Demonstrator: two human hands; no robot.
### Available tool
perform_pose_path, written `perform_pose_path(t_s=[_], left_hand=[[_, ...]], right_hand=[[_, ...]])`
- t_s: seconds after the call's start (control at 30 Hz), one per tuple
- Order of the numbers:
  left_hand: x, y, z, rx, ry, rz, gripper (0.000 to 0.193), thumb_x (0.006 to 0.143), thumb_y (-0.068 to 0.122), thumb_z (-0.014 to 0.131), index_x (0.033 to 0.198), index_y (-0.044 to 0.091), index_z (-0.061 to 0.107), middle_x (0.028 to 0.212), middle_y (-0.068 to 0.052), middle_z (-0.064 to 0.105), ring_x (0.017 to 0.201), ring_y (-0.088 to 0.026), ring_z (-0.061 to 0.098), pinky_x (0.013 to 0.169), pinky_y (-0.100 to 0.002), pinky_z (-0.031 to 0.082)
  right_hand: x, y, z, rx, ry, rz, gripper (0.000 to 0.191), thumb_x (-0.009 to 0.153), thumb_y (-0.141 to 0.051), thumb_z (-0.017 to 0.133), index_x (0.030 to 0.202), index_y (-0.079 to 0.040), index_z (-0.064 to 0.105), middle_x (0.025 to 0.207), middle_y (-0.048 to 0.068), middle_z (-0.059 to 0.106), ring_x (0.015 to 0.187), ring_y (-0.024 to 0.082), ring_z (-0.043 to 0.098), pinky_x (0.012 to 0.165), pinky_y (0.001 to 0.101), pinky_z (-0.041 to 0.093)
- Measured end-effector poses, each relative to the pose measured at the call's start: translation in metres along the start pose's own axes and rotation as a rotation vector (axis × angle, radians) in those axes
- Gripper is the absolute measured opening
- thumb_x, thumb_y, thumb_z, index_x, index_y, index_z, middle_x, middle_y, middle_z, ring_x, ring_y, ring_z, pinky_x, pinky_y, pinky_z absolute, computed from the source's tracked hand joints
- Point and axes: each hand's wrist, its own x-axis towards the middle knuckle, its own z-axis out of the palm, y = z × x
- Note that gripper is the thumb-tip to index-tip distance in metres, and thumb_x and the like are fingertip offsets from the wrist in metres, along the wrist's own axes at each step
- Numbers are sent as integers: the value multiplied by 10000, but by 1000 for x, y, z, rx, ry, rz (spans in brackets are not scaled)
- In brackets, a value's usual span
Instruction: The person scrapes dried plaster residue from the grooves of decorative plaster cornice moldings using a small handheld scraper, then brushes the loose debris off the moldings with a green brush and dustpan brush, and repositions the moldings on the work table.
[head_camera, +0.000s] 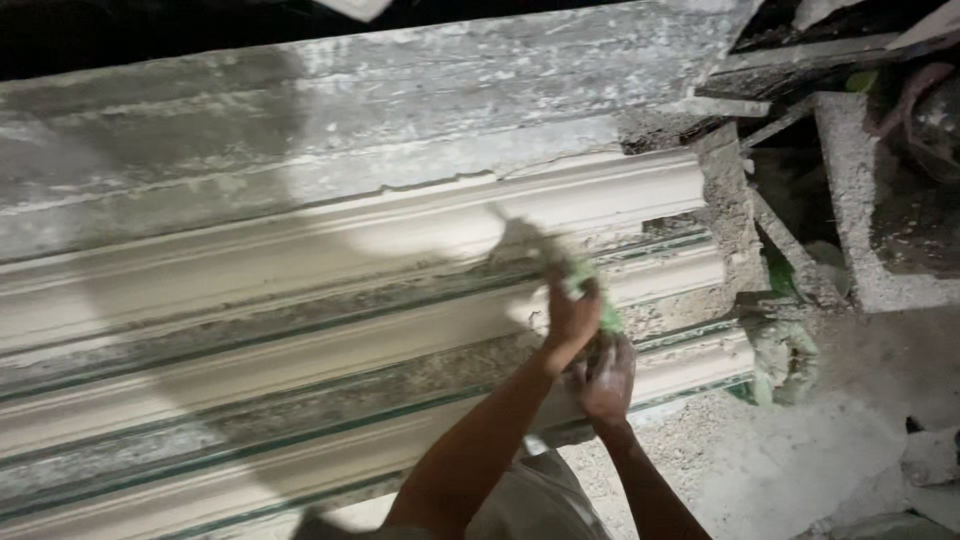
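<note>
My left hand (570, 315) is raised over long white plaster mouldings (330, 250) that lie side by side in rows. It is closed on a green, plaster-smeared object (606, 316), which is blurred, so I cannot tell what kind of thing it is. My right hand (606, 380) sits just below and to the right, fingers curled around the lower part of the same green object. Both hands hover near the right end of the middle moulding (660, 280). Thin green strips (300, 435) run between the rows.
A plaster-splattered grey slab (400, 110) runs along the back. Rough concrete blocks and a square frame (860, 220) stand at the right. Dusty floor with white debris (800, 460) lies at lower right. My shadow falls across the mouldings at left.
</note>
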Motion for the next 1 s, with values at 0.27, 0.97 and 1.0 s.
perform_pose_path(t_s=[0.27, 0.97, 1.0], left_hand=[[-42, 53, -178, 93, -1, 64, 610, 1078, 248, 478, 1617, 78, 249, 1312, -217, 612, 1022, -303, 693, 709, -403, 645], [52, 125, 14, 223, -317, 120, 694, 1013, 51, 545, 1619, 103, 210, 1171, -271, 622, 695, -236, 711, 469, -314, 644], [44, 127, -13, 340, -316, -179, 693, 1001, 104, 522, 1600, 135, 174, 1053, -216, 691, 557, -200, 696, 389, -288, 600]], right_hand=[[50, 99, -46, -158, 188, -223, 687, 885, -210, 671, 1502, -158, 372, 1414, 200, 547, 1321, 348, 511, 1087, 568, 455], [46, 97, -52, 46, -84, 291, 533, 978, -317, 495, 1420, -20, 509, 1387, 255, 554, 1281, 422, 521, 1103, 537, 401], [47, 95, -53, 36, -116, 314, 544, 964, -332, 505, 1404, -13, 515, 1373, 258, 559, 1264, 426, 524, 1087, 536, 402]])
